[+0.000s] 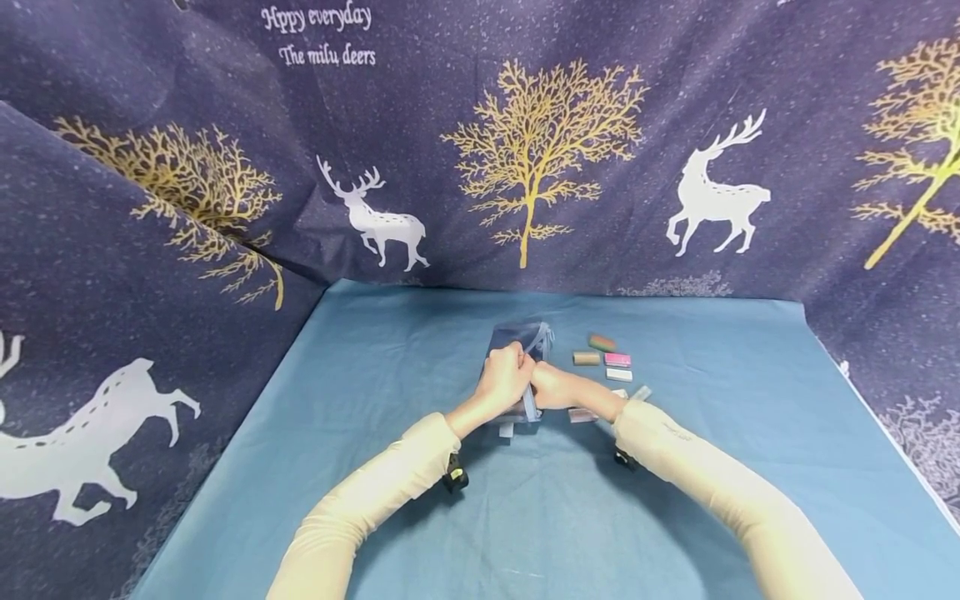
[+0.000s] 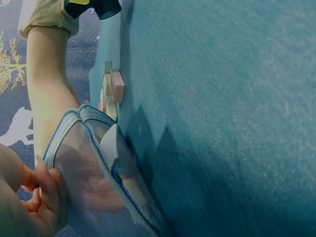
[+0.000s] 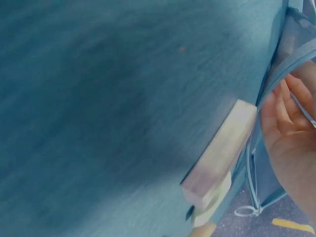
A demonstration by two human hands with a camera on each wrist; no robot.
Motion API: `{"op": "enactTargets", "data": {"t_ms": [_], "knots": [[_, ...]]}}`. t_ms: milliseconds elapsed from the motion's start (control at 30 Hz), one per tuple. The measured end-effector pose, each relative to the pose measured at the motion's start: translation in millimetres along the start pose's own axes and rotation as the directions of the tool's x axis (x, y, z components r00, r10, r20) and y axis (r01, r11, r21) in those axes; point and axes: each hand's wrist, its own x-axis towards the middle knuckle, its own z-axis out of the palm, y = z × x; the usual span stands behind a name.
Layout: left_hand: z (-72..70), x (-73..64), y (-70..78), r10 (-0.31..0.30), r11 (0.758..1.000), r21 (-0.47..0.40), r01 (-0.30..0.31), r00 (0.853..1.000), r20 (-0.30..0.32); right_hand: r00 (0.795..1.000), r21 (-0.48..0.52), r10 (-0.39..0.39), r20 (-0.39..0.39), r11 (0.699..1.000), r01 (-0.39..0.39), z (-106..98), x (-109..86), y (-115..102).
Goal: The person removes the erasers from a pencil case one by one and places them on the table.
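Observation:
A blue mesh zipper pouch (image 1: pixel 507 335) lies between the two hands on the blue cloth, its zipped mouth spread towards the right. My left hand (image 1: pixel 506 375) pinches the upper edge of this mouth with curled fingers, seen close up in the left wrist view. Into the opening reaches my right hand (image 1: pixel 553 387); its fingers (image 3: pixel 284 106) show loosely bent inside the mesh (image 2: pixel 91 182), with nothing visible in the palm. A pale pinkish block (image 3: pixel 222 153) lies just outside the pouch, near the right wrist. Part of the pouch's inside is hidden by the hands.
Right of the pouch lie a brown-and-green roll (image 1: pixel 602 342), a tan cylinder (image 1: pixel 587 358), a pink block (image 1: pixel 618 360) and a white block (image 1: pixel 619 375). A translucent piece (image 1: pixel 642 393) is beside the right forearm. Patterned curtain (image 1: pixel 600 167) bounds the back and left.

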Motion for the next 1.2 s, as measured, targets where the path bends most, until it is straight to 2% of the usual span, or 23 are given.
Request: {"op": "enactTargets", "data": {"t_ms": [133,267,400,633,733,833,1000,1200], "knots": [[2.1,1.3,-2.2,-0.024,0.999,-0.033,0.024,1.0,0.008,0.999,0.026,0.031,0.029,0.999,-0.032,-6.3,-5.3,-0.6],[2.8,2.3,-3.1,-0.039,0.999,-0.03,0.039,0.999,0.002,0.998,0.03,0.051,0.023,0.998,-0.051,-9.9,-11.6,2.8],[1.6,3.8,-2.7,-0.058,0.998,-0.017,0.058,0.998,-0.002,0.999,0.038,0.035,0.004,0.999,-0.035,-12.4,-16.2,6.9],[2.3,4.1,-2.5,-0.125,0.987,-0.101,0.128,0.992,0.031,1.0,0.053,0.025,0.002,0.998,-0.025,-18.2,-28.4,9.3],[1.6,4.8,-2.9,-0.138,0.984,-0.11,0.141,0.99,0.034,1.0,0.083,0.023,-0.005,0.996,-0.023,-20.6,-33.2,11.0],[0.7,5.4,-3.8,-0.136,0.981,-0.136,0.14,0.99,0.032,0.999,0.089,0.035,-0.032,0.996,-0.032,-22.5,-37.2,13.3],[0.9,5.8,-4.8,-0.125,0.978,-0.166,0.129,0.992,0.032,0.991,0.027,0.092,-0.099,0.996,-0.09,-26.8,-44.0,17.2],[2.0,4.1,-5.6,-0.151,0.976,-0.152,0.156,0.987,0.049,0.983,0.045,0.134,-0.127,0.991,-0.129,-31.9,-53.2,19.7]]}}
